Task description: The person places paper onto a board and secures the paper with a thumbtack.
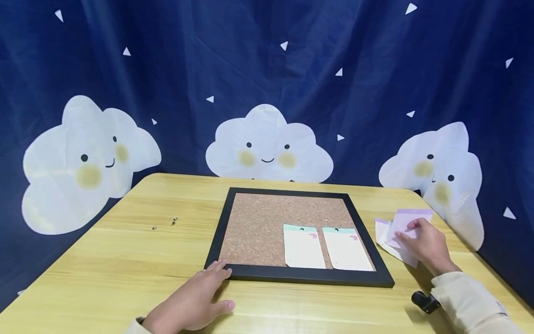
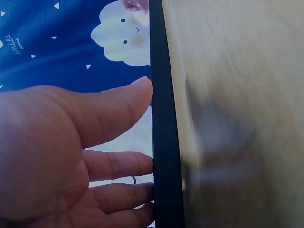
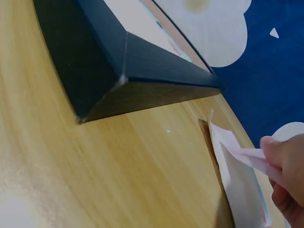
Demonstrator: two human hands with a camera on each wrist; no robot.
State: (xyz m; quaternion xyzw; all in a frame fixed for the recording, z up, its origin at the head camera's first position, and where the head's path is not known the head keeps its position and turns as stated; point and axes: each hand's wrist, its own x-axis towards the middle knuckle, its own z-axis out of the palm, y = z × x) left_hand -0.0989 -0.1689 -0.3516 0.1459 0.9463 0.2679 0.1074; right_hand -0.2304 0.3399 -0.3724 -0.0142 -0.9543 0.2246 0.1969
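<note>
A black-framed cork board (image 1: 258, 227) lies on the table with two white note sheets (image 1: 304, 248) on its right half, each with a green top band and a dark pin. My left hand (image 1: 193, 297) rests at the board's near left corner, fingertips on the frame; in the left wrist view its straight fingers (image 2: 121, 164) meet the black frame edge (image 2: 166, 114). To the right of the board, my right hand (image 1: 431, 246) pinches a pale purple note sheet (image 1: 410, 220) between thumb and fingers. Beneath it lie other paper sheets (image 1: 403, 254), one with a purple band.
Several small metallic pins (image 1: 174, 221) lie on the table (image 1: 137, 260) left of the board. A black object (image 1: 425, 301) sits by the right sleeve. Behind the table hangs a dark blue curtain (image 1: 179, 60) with clouds.
</note>
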